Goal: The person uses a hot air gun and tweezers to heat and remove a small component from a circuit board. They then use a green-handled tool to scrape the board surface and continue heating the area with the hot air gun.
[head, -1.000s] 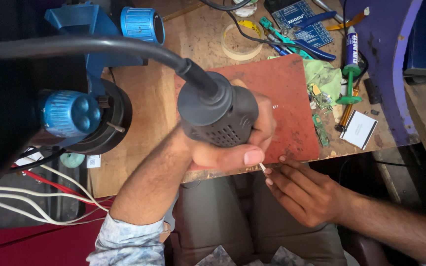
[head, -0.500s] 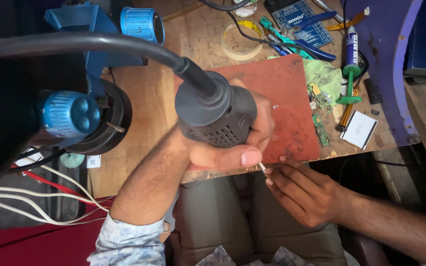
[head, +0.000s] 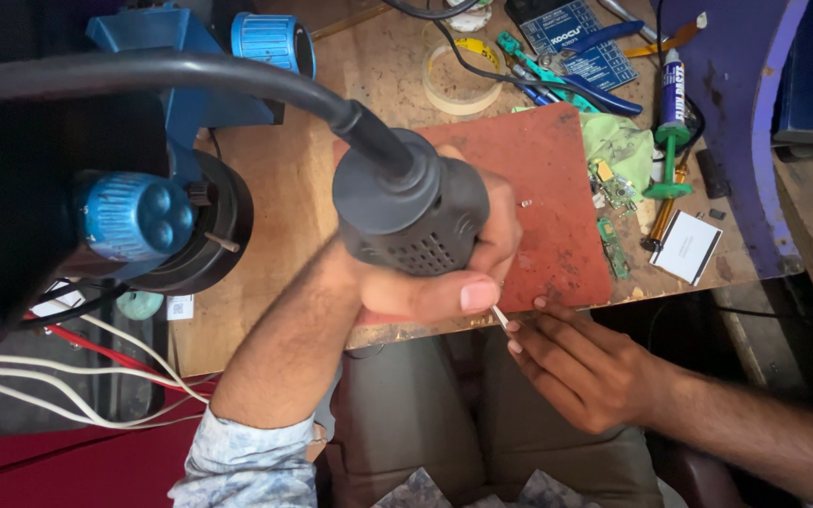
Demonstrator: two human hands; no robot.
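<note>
My left hand [head: 444, 273] is wrapped around the dark grey handle of a hot air tool [head: 411, 212], whose thick black hose [head: 190, 75] runs off to the upper left. The tool points down at a reddish-brown work mat [head: 557, 198] on the wooden bench [head: 275, 198]. Its nozzle and whatever lies under it are hidden by the hand. My right hand [head: 581, 362] sits at the mat's near edge and pinches a thin pale tweezer-like tool [head: 499, 315], whose tip reaches under my left thumb.
A blue microscope stand with ribbed knobs [head: 134, 216] fills the left. At the back lie a tape roll [head: 458, 75], a blue-handled tool, a blue circuit board [head: 571, 38] and a tube [head: 672, 89]. Small green boards [head: 613, 240] and a white card [head: 687, 246] lie right of the mat.
</note>
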